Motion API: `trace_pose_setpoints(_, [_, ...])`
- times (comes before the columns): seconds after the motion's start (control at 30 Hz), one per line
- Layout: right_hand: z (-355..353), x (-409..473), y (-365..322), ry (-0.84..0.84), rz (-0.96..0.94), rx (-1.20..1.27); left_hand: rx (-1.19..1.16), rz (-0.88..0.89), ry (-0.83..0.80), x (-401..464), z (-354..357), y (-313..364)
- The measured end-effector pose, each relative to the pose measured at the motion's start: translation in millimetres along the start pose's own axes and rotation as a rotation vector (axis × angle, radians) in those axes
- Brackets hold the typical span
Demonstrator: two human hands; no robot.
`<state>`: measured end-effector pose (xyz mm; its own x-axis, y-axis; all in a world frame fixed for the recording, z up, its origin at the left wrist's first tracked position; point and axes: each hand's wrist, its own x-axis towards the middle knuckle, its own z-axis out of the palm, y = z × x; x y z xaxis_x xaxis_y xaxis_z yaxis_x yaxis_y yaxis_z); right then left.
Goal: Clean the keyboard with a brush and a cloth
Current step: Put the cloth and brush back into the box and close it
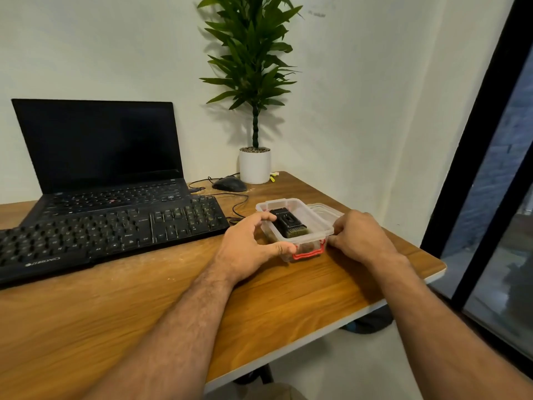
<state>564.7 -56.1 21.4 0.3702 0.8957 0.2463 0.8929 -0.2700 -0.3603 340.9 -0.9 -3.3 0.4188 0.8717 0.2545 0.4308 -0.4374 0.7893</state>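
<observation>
Holding a small clear plastic box (300, 223) from both sides, near the right end of the wooden table (144, 307). Left hand (253, 246): fingers curled over the box's left rim, thumb against the near wall, so it grips the box. Right hand (360, 238): curled against the box's right side, fingertips hidden behind the knuckles; it appears to grip the rim there, though I cannot tell how firmly. Lid off; a clear lid (326, 210) lies just behind the box on the right. A red latch (310, 252) hangs on the near wall.

Inside the box lies 1 black brush (290, 225), bristles toward the person. No cloth is visible; something dark sits under the brush, too unclear to name.

The black keyboard (109, 235) lies to the left of the box, apart from it, in front of an open laptop (98, 148). A mouse (229, 184) and a potted plant (253, 82) stand at the far corner.

Judgement on handling: the brush looks light and rigid, with a hard plastic body and soft bristles. Best hold is probably across the 2 long sides of the body, away from the bristles. The box is thin, light and likely to slide, so 1 hand should steady it during the lift.
</observation>
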Motion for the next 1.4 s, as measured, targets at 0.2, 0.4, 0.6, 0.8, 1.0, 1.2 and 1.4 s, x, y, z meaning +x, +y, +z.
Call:
trace_pose_setpoints(0.2, [-17.3, 12.7, 2.6, 0.286, 0.086, 0.223, 0.028, 0.021, 0.031, -0.4, 0.1, 0.8])
trace_pose_setpoints(0.4, [-41.2, 8.0, -33.1, 0.352, 0.011, 0.886, 0.026, 0.009, 0.038, -1.9, 0.6, 2.8])
trace_pose_setpoints(0.6, [-33.4, 2.7, -42.4, 0.072, 0.339, 1.184, -0.097, -0.052, -0.007, 0.5, -0.6, 2.1])
trace_pose_setpoints(0.8, [-29.3, 1.2, -27.2, -0.010, 0.321, 0.724, -0.080, 0.010, 0.003, 2.5, 0.3, 1.4])
trace_pose_setpoints(1.0, [-34.3, 4.3, -26.1, -0.014, 0.293, 0.521, -0.026, 0.038, 0.034, 4.3, 0.2, -0.7])
trace_pose_setpoints(1.2, [-28.2, 5.6, -25.9, -0.063, 0.229, 0.567, -0.026, 0.061, 0.014, 6.1, 0.9, -4.5])
trace_pose_setpoints(1.4, [-22.9, 8.7, -30.5, -0.007, 0.209, 0.589, -0.109, 0.090, 0.057, 5.8, 1.4, -5.2])
